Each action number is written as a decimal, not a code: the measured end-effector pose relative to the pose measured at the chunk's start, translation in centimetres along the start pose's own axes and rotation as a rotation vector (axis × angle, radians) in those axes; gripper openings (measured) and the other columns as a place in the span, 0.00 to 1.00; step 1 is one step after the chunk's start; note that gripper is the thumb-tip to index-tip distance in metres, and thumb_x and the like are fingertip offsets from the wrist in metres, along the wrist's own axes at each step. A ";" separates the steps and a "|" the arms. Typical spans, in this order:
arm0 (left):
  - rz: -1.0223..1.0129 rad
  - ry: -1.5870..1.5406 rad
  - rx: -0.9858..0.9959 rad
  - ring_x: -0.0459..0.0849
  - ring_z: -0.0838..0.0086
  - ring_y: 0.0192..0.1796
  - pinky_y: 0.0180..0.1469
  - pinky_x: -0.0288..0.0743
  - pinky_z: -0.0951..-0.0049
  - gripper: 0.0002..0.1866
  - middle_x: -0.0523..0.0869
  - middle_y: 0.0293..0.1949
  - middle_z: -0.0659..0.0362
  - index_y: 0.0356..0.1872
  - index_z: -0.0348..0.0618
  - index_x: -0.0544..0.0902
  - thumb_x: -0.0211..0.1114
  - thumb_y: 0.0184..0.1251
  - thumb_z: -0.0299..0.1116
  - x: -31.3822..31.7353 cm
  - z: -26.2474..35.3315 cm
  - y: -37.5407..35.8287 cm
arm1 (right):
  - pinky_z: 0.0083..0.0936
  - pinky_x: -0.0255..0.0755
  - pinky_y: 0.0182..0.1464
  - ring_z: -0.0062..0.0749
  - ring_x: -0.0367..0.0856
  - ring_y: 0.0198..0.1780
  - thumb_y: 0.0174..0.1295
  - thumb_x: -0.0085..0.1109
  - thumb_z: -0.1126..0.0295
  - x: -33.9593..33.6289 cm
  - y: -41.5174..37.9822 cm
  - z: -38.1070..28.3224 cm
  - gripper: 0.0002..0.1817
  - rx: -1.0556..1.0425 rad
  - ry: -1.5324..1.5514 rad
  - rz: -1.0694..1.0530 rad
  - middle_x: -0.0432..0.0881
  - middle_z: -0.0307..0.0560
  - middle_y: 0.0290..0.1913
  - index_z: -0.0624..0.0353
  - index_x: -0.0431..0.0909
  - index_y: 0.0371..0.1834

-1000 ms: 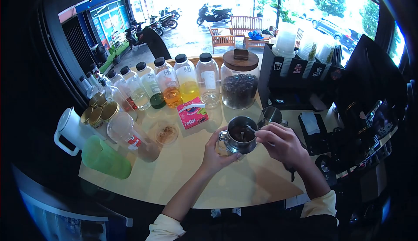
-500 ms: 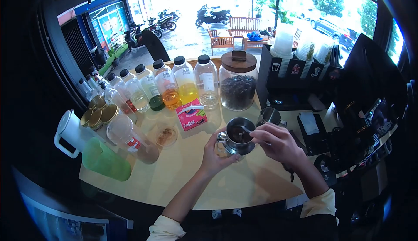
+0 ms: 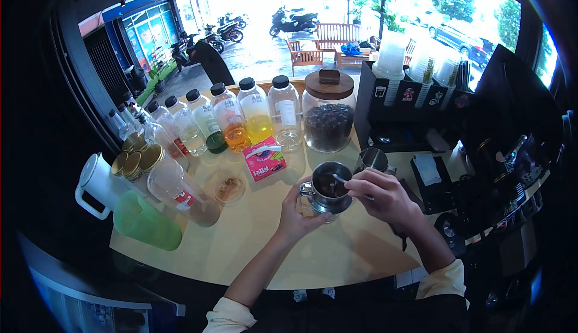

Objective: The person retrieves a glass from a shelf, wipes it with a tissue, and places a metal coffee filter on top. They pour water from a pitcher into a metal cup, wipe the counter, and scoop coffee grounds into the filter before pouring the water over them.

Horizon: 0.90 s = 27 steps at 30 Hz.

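In the head view, the left hand (image 3: 295,215) curls its fingers and thumb around the metal cup (image 3: 330,201), which is upright over the table (image 3: 289,264), near the glass jar (image 3: 328,125). The right hand (image 3: 385,196) pinches a thin utensil (image 3: 339,178), pointing into the cup. I judge this is stirring or levelling; continuing it calls for a steady cup and light wrist movement.

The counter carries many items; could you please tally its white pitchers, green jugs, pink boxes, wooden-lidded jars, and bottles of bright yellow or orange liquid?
White pitcher: 1
Green jug: 1
Pink box: 1
Wooden-lidded jar: 1
Bright yellow bottle: 1
Orange bottle: 1
Total: 6
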<state>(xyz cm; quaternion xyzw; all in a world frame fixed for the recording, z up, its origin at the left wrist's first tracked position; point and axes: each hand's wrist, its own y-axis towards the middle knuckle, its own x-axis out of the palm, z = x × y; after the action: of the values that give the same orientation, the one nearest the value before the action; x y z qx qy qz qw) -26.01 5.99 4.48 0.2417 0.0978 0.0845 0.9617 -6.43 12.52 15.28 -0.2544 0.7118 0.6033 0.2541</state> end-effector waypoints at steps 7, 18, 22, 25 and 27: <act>0.004 -0.005 0.000 0.78 0.69 0.56 0.59 0.71 0.68 0.44 0.78 0.52 0.52 0.61 0.37 0.67 0.79 0.39 0.34 0.0 0.3 0.2 | 0.29 0.76 0.31 0.37 0.80 0.35 0.51 0.64 0.79 -0.4 -0.2 0.0 0.15 0.074 0.056 -0.040 0.77 0.43 0.35 0.57 0.74 0.41; 0.007 -0.036 -0.015 0.78 0.69 0.56 0.59 0.72 0.68 0.43 0.78 0.52 0.52 0.61 0.37 0.66 0.79 0.39 0.33 0.0 0.4 0.3 | 0.28 0.79 0.32 0.37 0.83 0.33 0.57 0.61 0.77 -1.9 0.1 -0.7 0.09 0.244 0.267 -0.125 0.81 0.45 0.36 0.58 0.78 0.41; 0.023 -0.024 -0.027 0.78 0.69 0.56 0.59 0.72 0.68 0.43 0.78 0.52 0.52 0.60 0.37 0.66 0.79 0.39 0.33 0.2 0.6 0.1 | 0.28 0.79 0.32 0.37 0.84 0.34 0.58 0.60 0.77 -1.9 0.1 0.2 0.09 0.266 0.190 -0.123 0.81 0.45 0.36 0.58 0.78 0.42; 0.014 0.008 0.010 0.78 0.69 0.56 0.59 0.71 0.67 0.43 0.78 0.52 0.52 0.60 0.37 0.67 0.79 0.39 0.34 0.1 0.1 0.2 | 0.29 0.79 0.32 0.38 0.83 0.34 0.57 0.60 0.77 -2.5 0.3 -0.1 0.09 0.233 0.267 -0.149 0.81 0.45 0.37 0.58 0.78 0.41; 0.027 -0.043 -0.042 0.76 0.69 0.57 0.62 0.67 0.66 0.43 0.78 0.52 0.54 0.59 0.39 0.68 0.80 0.38 0.37 0.3 0.5 0.2 | 0.29 0.79 0.32 0.39 0.83 0.33 0.57 0.60 0.77 -2.7 0.4 0.0 0.09 0.215 0.232 -0.152 0.81 0.45 0.37 0.58 0.77 0.42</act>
<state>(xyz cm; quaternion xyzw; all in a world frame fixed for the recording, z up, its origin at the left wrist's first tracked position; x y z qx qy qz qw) -25.65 6.01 4.97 0.2244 0.0720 0.0942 0.9673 -4.73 12.68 17.39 -0.3467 0.7755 0.4693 0.2411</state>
